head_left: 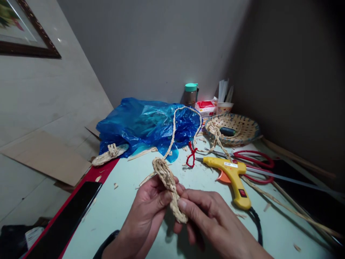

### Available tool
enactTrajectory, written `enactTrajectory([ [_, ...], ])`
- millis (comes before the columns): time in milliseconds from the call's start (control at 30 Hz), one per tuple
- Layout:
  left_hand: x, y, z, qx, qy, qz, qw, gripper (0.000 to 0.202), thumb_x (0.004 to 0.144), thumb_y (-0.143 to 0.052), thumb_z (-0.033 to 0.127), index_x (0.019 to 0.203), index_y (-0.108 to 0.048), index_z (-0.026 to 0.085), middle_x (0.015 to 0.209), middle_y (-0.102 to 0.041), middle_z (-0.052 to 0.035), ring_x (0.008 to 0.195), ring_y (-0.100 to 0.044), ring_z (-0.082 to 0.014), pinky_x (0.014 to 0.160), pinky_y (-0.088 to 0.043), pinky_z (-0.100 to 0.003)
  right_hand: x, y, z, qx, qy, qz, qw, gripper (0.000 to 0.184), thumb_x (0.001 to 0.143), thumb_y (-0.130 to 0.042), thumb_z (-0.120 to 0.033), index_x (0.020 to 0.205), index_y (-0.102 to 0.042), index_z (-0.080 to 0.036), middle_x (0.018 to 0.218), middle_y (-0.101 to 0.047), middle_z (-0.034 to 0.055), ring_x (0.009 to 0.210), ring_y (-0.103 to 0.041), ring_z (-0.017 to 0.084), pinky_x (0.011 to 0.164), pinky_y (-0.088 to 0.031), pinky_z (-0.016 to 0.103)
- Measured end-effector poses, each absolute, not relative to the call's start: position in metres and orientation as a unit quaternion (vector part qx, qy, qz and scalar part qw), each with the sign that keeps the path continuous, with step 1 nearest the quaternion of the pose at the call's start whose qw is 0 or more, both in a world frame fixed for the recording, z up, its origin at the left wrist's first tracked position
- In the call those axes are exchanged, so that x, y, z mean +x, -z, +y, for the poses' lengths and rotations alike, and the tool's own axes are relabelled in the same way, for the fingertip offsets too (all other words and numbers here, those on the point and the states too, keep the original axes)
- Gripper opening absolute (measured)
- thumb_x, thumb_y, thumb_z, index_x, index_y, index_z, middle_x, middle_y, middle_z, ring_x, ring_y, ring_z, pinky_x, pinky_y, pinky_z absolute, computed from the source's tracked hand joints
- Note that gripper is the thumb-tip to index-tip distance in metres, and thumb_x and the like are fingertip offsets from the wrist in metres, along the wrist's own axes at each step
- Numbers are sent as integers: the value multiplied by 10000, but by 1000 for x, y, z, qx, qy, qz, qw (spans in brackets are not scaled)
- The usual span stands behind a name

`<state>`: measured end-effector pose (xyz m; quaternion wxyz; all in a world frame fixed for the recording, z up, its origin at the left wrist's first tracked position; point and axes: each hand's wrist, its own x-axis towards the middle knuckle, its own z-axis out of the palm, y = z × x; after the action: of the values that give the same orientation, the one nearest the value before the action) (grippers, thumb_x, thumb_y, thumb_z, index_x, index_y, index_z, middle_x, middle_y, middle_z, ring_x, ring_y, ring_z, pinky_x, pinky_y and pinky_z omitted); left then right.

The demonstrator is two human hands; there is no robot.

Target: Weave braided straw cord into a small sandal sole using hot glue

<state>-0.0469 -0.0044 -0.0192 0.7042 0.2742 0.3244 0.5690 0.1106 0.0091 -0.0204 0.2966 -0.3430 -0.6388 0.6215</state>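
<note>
A coiled sole of braided straw cord (167,178) is held up above the table, tilted, between both hands. My left hand (147,207) pinches its left side with thumb and fingers. At the lower end, my right hand (206,212) presses its thumb and fingertips on the braid. From the sole's upper end a long braided cord loops up over the blue bag and back towards the basket. A finished-looking straw slipper (110,154) lies at the table's left edge. To the right rests a yellow hot glue gun (229,169) with a glue stick in its back.
Red-handled scissors (253,154) lie behind the glue gun. A woven basket (252,129) holds cord and a dark object. A blue plastic bag (140,122), a green-lidded bottle (191,93) and a tissue pack (206,107) stand behind. A red twisted loop (191,160) and straw scraps lie about.
</note>
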Motion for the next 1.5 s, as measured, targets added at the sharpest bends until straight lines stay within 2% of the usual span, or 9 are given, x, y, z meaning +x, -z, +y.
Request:
enactTrajectory([
  [233, -48, 13, -6, 224, -558, 396, 694, 167, 764, -833, 223, 887, -742, 156, 834, -749, -68, 493, -559, -74, 401, -401, -149, 105, 14, 4, -304, -647, -630, 304, 450, 1060, -335, -508, 911, -601, -178, 697, -642, 32, 654, -623, 164, 693, -489, 251],
  [400, -45, 12, -6, 193, -590, 389, 681, 209, 667, -904, 170, 826, -769, 159, 845, -773, -77, 782, -708, -164, 725, -578, -236, 103, 16, -1, -348, -540, -705, 299, 192, 963, -502, -327, 1069, -588, -191, 759, -654, 8, 642, -601, 159, 631, -465, 237],
  [533, -45, 16, -5, 201, -586, 375, 690, 191, 707, -881, 182, 869, -784, 148, 826, -772, -67, 788, -710, -153, 772, -567, -234, 100, 22, -2, -329, -471, -728, 374, 324, 948, -435, -270, 1239, -553, -193, 966, -702, 62, 813, -679, 196, 767, -517, 266],
  [700, -45, 16, -2, 222, -580, 395, 677, 136, 769, -832, 190, 893, -779, 167, 808, -762, -36, 767, -699, -137, 736, -536, -200, 102, 27, 3, -353, -418, -780, 303, 460, 1000, -320, -322, 1344, -489, -69, 730, -632, 64, 600, -612, 219, 584, -474, 309],
  [967, -34, 13, -12, 264, -551, 447, 654, 301, 830, -783, 296, 1112, -765, 192, 1181, -756, -79, 1217, -616, -227, 1049, -441, -281, 97, 29, 6, -378, -471, -738, 300, 369, 1023, -297, -354, 1209, -520, -125, 595, -585, 12, 484, -585, 205, 519, -430, 286],
  [1100, -38, 16, -10, 282, -542, 467, 639, 244, 840, -766, 303, 1030, -772, 150, 1080, -780, -98, 1084, -672, -219, 945, -488, -271, 96, 33, 5, -410, -412, -779, 238, 406, 988, -345, -348, 1298, -500, -135, 826, -708, 105, 665, -690, 272, 575, -407, 312],
  [1233, -43, 15, -7, 298, -551, 478, 616, 158, 822, -777, 253, 934, -751, 143, 928, -780, -68, 885, -691, -173, 829, -505, -244, 104, 24, 11, -429, -337, -824, 152, 384, 969, -454, -486, 1004, -638, -151, 794, -709, 126, 654, -661, 303, 564, -312, 329],
  [1367, -46, 12, -7, 315, -569, 431, 625, 97, 851, -736, 210, 937, -709, 173, 808, -731, -22, 780, -664, -141, 796, -497, -237, 119, 3, 23, -436, -328, -794, 267, 536, 1029, -363, -577, 716, -588, -205, 618, -603, 27, 552, -534, 179, 569, -315, 310],
  [1500, -43, 8, -12, 341, -515, 425, 662, 159, 899, -681, 242, 1047, -656, 193, 727, -653, 7, 637, -591, -114, 678, -472, -232, 129, -3, 33, -440, -395, -704, 393, 308, 1016, -495, -520, 1051, -592, -230, 834, -617, 4, 675, -552, 155, 630, -402, 276],
])
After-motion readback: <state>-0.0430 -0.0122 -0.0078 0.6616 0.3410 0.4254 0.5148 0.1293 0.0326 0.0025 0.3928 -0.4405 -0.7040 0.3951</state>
